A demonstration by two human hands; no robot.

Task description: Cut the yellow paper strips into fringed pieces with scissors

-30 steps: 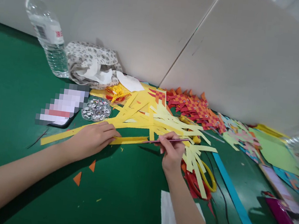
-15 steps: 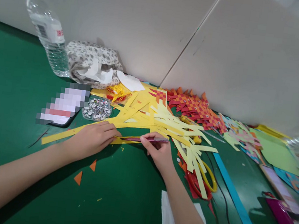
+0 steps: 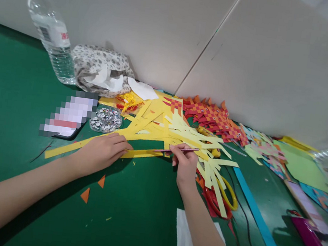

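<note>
My left hand (image 3: 108, 148) presses a yellow paper strip (image 3: 143, 153) down on the green table, its fingers together. The strip runs out on both sides of that hand. In my right hand (image 3: 187, 166) is a slim, pinkish metallic pen-like tool (image 3: 162, 151), pinched between thumb and fingers. Its tip lies over the strip's right end; I cannot make out its exact kind. A heap of yellow and pale yellow paper strips (image 3: 181, 131) lies just behind both hands.
A water bottle (image 3: 52, 39), a patterned cloth bundle (image 3: 101, 66), a phone (image 3: 71, 117) and a tray of googly eyes (image 3: 106, 119) stand at left. Behind right are red-orange woven paper pieces (image 3: 213, 119). Scissors handles (image 3: 216, 202), a blue strip (image 3: 258, 212) and a cable (image 3: 249, 223) lie right.
My right hand has slid to the right along the strip with the tool, away from my left hand. The left hand has stayed in place.
</note>
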